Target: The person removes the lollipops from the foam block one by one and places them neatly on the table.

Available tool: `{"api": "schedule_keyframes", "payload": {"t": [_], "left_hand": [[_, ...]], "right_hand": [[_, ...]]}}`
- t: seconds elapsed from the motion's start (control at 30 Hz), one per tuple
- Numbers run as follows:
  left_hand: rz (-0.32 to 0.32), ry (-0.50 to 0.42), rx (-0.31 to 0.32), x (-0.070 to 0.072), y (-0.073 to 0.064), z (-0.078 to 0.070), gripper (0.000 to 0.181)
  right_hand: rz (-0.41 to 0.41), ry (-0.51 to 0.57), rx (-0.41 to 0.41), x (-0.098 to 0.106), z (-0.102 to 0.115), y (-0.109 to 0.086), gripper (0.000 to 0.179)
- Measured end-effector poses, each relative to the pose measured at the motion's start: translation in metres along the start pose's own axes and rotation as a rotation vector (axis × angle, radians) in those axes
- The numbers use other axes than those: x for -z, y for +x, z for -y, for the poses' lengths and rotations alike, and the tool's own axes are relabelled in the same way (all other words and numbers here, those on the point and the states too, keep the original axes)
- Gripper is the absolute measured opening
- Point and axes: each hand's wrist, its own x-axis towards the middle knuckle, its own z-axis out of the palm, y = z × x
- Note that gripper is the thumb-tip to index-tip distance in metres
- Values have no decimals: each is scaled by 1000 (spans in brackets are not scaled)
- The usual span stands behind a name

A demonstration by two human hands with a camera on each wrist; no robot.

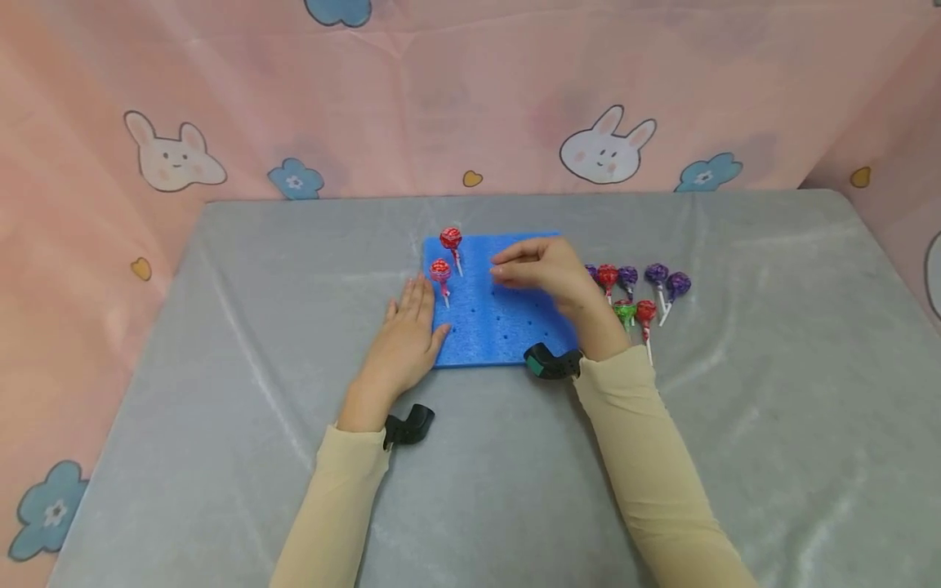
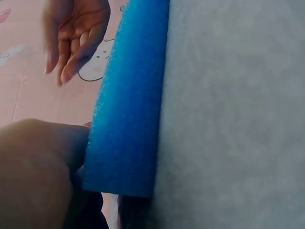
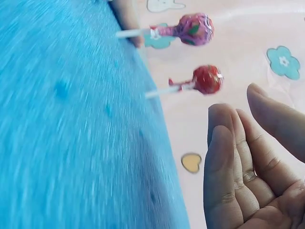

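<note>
A blue foam board (image 1: 485,347) with small holes lies on the table. Two lollipops stand by their sticks in its left part: a red lollipop (image 1: 451,238) at the back and a pink-red lollipop (image 1: 440,271) in front of it. My left hand (image 1: 400,347) rests along the board's left edge, fingers straight and thumb over the front left corner. Above the board's right half hovers my right hand (image 1: 551,273), fingers slightly bent and pointing left. In the right wrist view its thumb and fingers (image 3: 221,157) are apart, with nothing between them.
Right of the board lie several loose lollipops, among them a purple lollipop (image 1: 678,284), a green lollipop (image 1: 625,312) and a red lollipop (image 1: 645,312). A grey cloth (image 1: 243,367) covers the table. Behind it hangs a pink curtain (image 1: 441,98) with rabbits.
</note>
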Motion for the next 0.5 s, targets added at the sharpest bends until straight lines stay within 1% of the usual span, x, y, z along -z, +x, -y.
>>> {"api": "schedule_keyframes", "payload": {"t": [0.07,0.17,0.37,0.4,0.5], "left_hand": [[-1,-1,2,0,0,0,66],[-6,-12,8,1,-1,1,66],[-6,-20,11,1,-2,1,66],[-1,-16,11,1,-2,0,65],[8,-5,9,1,0,-1,66]], "right_hand": [[11,29,5,-6,1,5,31],[4,56,13,-15,2,13,30],[-63,100,10,-27,2,26,28],[-71,103,8,-27,2,27,28],[-78,67,19,-29,0,29,29]]}}
